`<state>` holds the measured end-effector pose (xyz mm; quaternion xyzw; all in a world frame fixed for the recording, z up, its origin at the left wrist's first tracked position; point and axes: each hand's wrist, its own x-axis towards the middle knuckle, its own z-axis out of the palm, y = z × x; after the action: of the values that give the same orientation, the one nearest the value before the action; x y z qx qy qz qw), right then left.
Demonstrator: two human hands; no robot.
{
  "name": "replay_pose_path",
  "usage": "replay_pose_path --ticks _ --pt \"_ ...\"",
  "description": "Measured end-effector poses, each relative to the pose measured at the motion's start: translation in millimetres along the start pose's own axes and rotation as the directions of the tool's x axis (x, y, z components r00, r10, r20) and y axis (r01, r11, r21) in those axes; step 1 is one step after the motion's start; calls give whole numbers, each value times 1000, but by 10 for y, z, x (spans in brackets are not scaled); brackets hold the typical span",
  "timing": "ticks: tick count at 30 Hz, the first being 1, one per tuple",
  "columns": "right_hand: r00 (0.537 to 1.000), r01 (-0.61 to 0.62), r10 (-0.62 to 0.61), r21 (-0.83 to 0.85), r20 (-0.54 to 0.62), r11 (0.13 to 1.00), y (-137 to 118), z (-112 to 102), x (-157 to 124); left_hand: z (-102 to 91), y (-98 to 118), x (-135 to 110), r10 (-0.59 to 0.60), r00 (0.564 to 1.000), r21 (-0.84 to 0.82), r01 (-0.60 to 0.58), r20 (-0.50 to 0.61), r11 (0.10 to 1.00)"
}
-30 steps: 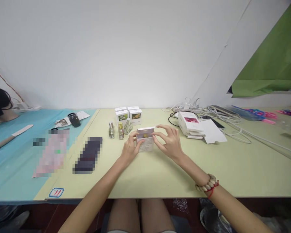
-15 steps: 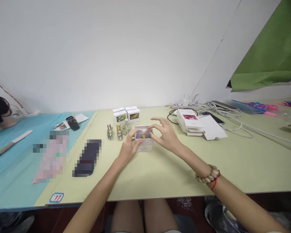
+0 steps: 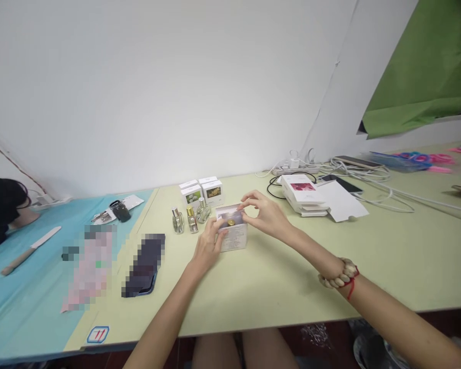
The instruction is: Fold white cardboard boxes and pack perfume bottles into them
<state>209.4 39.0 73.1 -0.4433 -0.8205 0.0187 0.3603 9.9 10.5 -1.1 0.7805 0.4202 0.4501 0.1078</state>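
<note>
White Carton [image 3: 235, 240] Gripped by One Hand, Gold Top Showing Inside

The carton's left side is clasped by the left hand [image 3: 206, 242], the thumb laid at the front panel. At the opposite upper edge the right hand [image 3: 268, 216] is poised, thumb and forefinger curled close together; whether a flap is pinched between them cannot be told. Inside the uncovered carton a gold top [image 3: 231, 222] is seen, while whatever is beneath it is hidden by the printed front.

The thin walls could be creased if pressed too hard by the left fingers, and an edge could be bent or torn if tugged askew from the right. Should the left clasp be loosened, the carton could be tipped and its contents rolled across the pale yellow tabletop [image 3: 230, 292].

Just beyond the left hand, three glass bottles [image 3: 192, 224] are grouped; one could be toppled by a knuckle swung wide. Small boxes with flower pictures [image 3: 214, 192] are clustered behind them, and more white packaging [image 3: 302, 187] is stacked farther right, apart from the hands.
</note>
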Motion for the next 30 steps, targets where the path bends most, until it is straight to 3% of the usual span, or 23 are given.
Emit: replay_pose_path --ticks 4,13,18,23,30 --pt "997 57 -56 -8 48 998 -63 40 56 -34 73 18 0 999 38 -2 39 999" --pt "992 129 -129 13 11 992 -63 105 92 9 57 -9 -73 997 22 73 2 997" --pt "989 143 -143 14 22 990 -60 93 44 -38 90 5 -22 997 109 14 72 994" --pt "983 182 -181 -59 26 982 -107 125 22 -54 114 8 -53 992 163 34 115 986" --pt "979 185 -191 83 74 979 -55 89 -29 0 57 -33 44 996 152 -56 79 987"
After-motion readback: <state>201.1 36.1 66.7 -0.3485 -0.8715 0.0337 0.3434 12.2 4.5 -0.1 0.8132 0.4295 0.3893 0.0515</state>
